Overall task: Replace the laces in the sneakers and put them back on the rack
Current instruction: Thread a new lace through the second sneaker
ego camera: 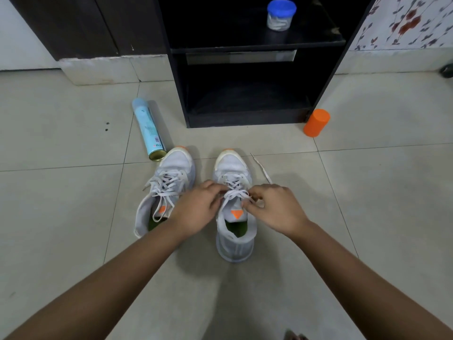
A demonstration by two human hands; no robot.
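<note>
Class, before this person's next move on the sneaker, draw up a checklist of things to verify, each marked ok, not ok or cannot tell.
1. Both the left hand and the right hand pinch the flat white lace of the right white mesh sneaker: ok.
2. Top eyelets threaded: cannot tell, the hands cover them.
3. The loose lace end lies straight on the tiled floor, unsnagged: ok.
4. The left white mesh sneaker tied: not ok, its ends hang loose.
5. Bottom shelf of the black wooden rack looks free: ok.

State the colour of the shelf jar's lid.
Blue lid on the clear plastic jar, head view.
</note>
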